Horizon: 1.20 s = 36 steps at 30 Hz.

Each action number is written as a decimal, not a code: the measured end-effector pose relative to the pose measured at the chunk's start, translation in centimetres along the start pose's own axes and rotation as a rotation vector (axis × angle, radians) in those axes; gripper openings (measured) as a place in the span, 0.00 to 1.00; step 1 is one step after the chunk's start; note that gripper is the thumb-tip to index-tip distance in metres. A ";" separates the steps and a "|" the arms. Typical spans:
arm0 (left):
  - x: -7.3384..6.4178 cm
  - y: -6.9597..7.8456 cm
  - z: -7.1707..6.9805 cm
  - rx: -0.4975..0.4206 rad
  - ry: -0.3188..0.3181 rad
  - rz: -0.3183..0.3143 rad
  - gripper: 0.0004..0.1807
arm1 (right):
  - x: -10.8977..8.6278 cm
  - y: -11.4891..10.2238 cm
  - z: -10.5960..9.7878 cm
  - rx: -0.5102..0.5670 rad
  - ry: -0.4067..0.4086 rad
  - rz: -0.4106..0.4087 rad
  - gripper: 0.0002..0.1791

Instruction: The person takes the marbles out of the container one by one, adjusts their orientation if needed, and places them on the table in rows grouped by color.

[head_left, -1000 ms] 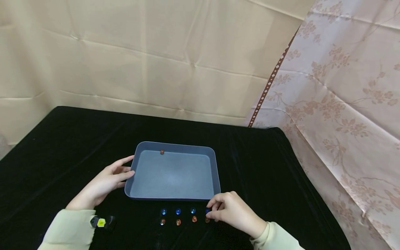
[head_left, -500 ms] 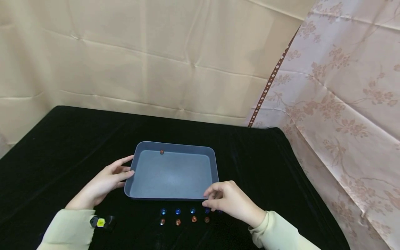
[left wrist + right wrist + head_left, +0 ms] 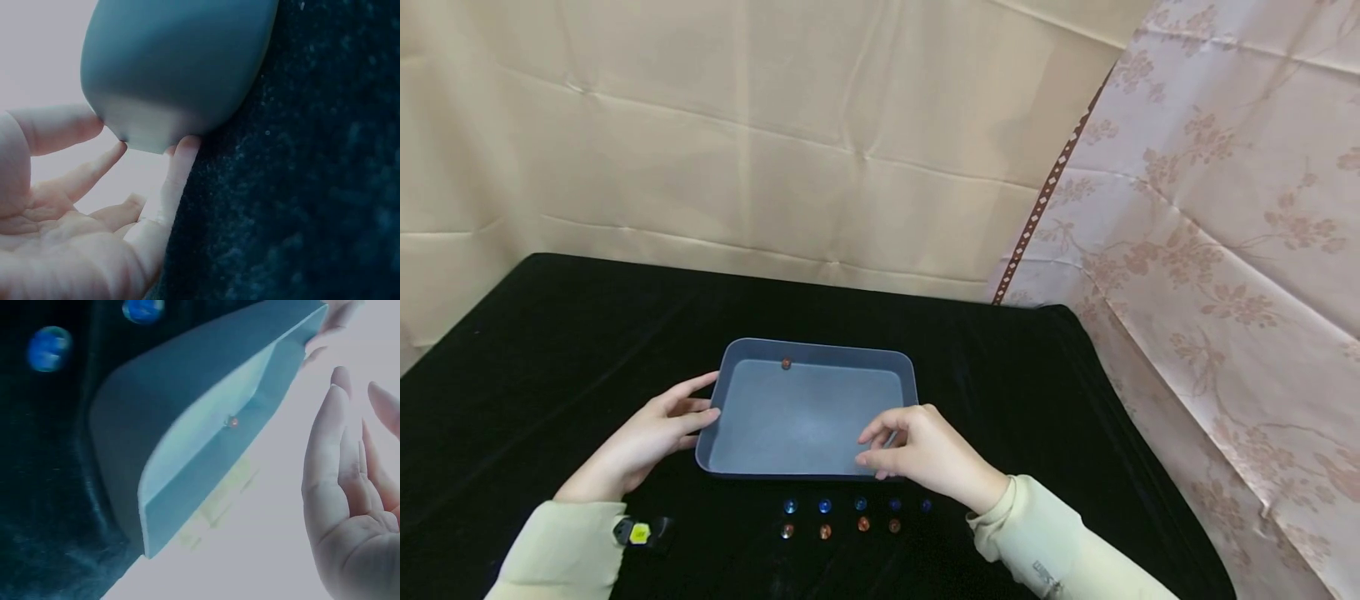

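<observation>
A blue-grey rectangular tray (image 3: pixel 797 421) rests on black cloth. My left hand (image 3: pixel 651 433) touches its left end, thumb at the rim and fingertips against the outer wall, as the left wrist view shows. Over the tray's right front corner hovers my right hand (image 3: pixel 917 446), fingers loosely bent and apart. The right wrist view shows nothing between them. One reddish-brown glass marble (image 3: pixel 786 363) lies inside by the tray's back wall. In front of the tray run two rows of marbles: several blue ones (image 3: pixel 825 506) and, nearer, several amber ones (image 3: pixel 825 532).
Black cloth (image 3: pixel 1037 417) covers the table. A cream curtain (image 3: pixel 700 150) hangs behind, and a pink floral cloth (image 3: pixel 1240 250) hangs along the right. A dark strap with a yellow tag (image 3: pixel 640 533) sits at the left wrist.
My right hand has risen from the right end of the marble rows, moving left and away over the tray's corner. The rightmost blue marble has come into view. My left hand stays put.
</observation>
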State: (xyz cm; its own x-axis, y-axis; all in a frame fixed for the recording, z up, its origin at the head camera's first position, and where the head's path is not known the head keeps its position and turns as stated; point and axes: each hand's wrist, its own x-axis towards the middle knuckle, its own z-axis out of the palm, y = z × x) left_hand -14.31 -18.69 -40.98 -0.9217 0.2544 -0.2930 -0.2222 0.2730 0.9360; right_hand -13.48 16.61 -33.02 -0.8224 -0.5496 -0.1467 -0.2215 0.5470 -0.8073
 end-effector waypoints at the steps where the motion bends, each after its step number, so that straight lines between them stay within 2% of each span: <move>1: 0.0 0.0 0.0 -0.001 0.000 -0.001 0.37 | 0.2 -0.2 0.0 0.004 0.001 -0.001 0.10; 20: -0.1 0.0 0.0 -0.002 -0.001 0.011 0.37 | 3.4 -3.5 -0.2 0.022 0.018 -0.063 0.09; 36: -0.1 0.0 0.0 -0.013 -0.004 0.009 0.37 | 6.3 -3.6 -0.2 0.043 0.049 -0.062 0.13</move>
State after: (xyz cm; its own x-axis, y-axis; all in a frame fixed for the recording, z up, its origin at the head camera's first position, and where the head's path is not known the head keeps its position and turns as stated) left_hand -14.23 -18.77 -40.96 -0.9222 0.2609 -0.2856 -0.2181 0.2591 0.9409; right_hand -17.93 11.32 -30.91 -0.8326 -0.5497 -0.0685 -0.2511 0.4847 -0.8379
